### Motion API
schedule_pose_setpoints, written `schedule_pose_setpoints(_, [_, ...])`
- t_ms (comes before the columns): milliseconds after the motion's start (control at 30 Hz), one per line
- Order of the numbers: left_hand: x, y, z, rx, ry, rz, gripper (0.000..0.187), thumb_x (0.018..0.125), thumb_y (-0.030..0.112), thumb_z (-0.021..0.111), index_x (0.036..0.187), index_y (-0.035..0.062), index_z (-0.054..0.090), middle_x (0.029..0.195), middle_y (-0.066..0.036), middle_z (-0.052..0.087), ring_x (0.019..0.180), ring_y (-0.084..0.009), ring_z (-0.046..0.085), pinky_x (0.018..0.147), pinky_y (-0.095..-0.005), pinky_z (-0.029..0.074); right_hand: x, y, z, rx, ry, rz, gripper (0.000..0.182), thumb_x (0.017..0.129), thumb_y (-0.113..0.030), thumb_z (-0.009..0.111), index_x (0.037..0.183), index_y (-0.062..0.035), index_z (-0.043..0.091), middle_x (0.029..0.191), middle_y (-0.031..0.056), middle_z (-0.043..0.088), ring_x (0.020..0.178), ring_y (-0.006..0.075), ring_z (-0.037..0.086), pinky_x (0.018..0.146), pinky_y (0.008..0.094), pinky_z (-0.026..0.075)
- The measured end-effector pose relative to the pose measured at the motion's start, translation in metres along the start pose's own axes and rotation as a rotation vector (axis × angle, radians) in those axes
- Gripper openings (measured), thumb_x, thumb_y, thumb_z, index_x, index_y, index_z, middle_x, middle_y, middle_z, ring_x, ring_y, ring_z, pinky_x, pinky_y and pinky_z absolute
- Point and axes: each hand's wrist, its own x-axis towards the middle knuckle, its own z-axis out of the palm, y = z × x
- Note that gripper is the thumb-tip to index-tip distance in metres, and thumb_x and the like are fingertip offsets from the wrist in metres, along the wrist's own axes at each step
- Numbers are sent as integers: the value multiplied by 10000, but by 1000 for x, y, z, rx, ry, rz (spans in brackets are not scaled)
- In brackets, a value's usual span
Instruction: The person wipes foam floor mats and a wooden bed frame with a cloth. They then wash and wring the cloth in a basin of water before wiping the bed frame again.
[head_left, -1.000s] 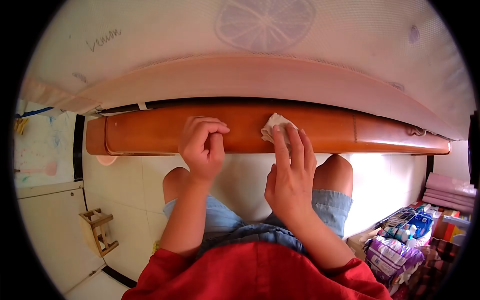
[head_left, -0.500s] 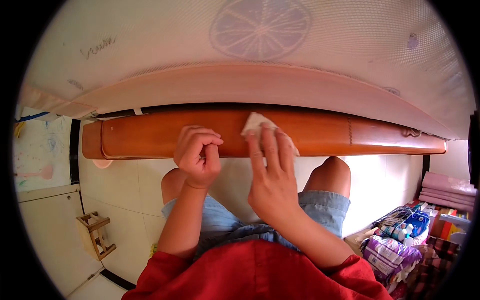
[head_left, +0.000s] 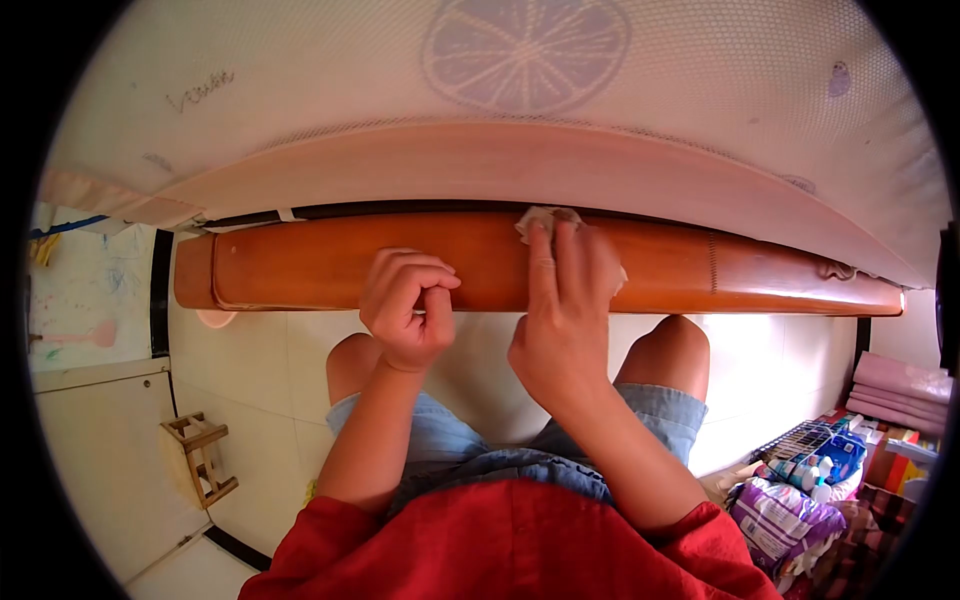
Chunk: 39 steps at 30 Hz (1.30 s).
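Note:
A crumpled white cloth lies under the fingers of my right hand, pressed on the upper part of a glossy brown wooden rail. Its edges stick out past the fingertips and on the right side of the hand; the rest is hidden beneath. My left hand is curled into a loose fist in front of the rail, left of the cloth, with nothing showing in it.
Behind the rail rises a pale mesh net with a citrus-slice print. A small wooden stool is on the tiled floor at left. At lower right are a purple package, a wire basket and folded pink pads.
My right hand has slid the cloth a little right and up toward the rail's back edge. My left hand stays curled, and the view has shifted slightly.

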Motion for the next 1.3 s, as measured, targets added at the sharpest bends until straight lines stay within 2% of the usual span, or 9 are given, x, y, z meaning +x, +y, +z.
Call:
schedule_pose_setpoints(100, [0,0,0,-2,7,12,164,623,-123,520,651,18,597,655,-88,610,631,-240,562,572,-292,449,4,-7,15,28,-7,-123,564,726,-16,541,1282,59,473,1309,242,455,1210,443,418,1046,515,318])
schedule_pose_setpoints(300, [1,-2,-3,-13,27,17,161,621,-123,502,648,12,586,659,-95,611,631,-249,559,588,-302,454,8,-8,10,236,-51,-275,579,690,-10,554,1265,12,491,1295,197,474,1228,399,421,1062,477,317])
schedule_pose_setpoints(433, [-2,-3,-5,-88,50,-34,155,620,-110,479,649,8,575,663,-99,609,636,-248,552,600,-300,454,-4,-9,-10,48,-112,-40,661,647,14,564,1298,22,449,1338,217,430,1250,432,375,1069,504,290])
schedule_pose_setpoints(500, [-3,-3,-6,-110,57,-45,147,625,-99,472,648,7,572,659,-99,606,637,-249,548,606,-302,453,-5,-9,-7,20,-57,37,717,620,124,500,1325,23,413,1361,219,420,1255,433,367,1059,516,274])
schedule_pose_setpoints(667, [-6,-5,-9,-212,82,-88,121,669,-69,444,650,1,542,665,-112,589,643,-233,527,618,-312,453,6,-11,7,24,-13,-19,662,614,138,514,1262,21,442,1336,204,437,1233,418,377,1042,520,286])
schedule_pose_setpoints(833, [-5,-1,-19,-741,353,-357,112,753,-65,399,739,-13,498,715,-140,549,699,-202,514,672,-298,455,18,-19,19,91,-81,-202,613,639,52,571,1240,-7,472,1266,174,475,1217,388,401,1055,493,294])
schedule_pose_setpoints(1000, [-32,21,-16,-409,240,-410,79,786,-24,407,790,-5,484,856,-160,559,800,-237,506,812,-339,443,14,-21,23,92,-65,-353,439,749,-76,530,1182,-97,603,1232,110,499,1205,344,432,1065,511,307])
schedule_pose_setpoints(1133, [-52,19,-19,-198,92,-309,81,810,-38,441,841,-11,510,1029,-177,553,995,-289,527,929,-369,421,2,-17,7,24,-86,-330,481,733,-80,551,1212,-89,589,1258,117,489,1210,345,428,1044,497,322])
schedule_pose_setpoints(1300, [-53,15,-17,-5,76,-207,192,741,-82,467,867,26,563,1068,-151,589,1052,-331,553,1015,-458,347,-7,-18,-19,-109,-137,-41,593,666,-18,593,1257,-55,562,1305,141,466,1157,375,442,955,476,359])
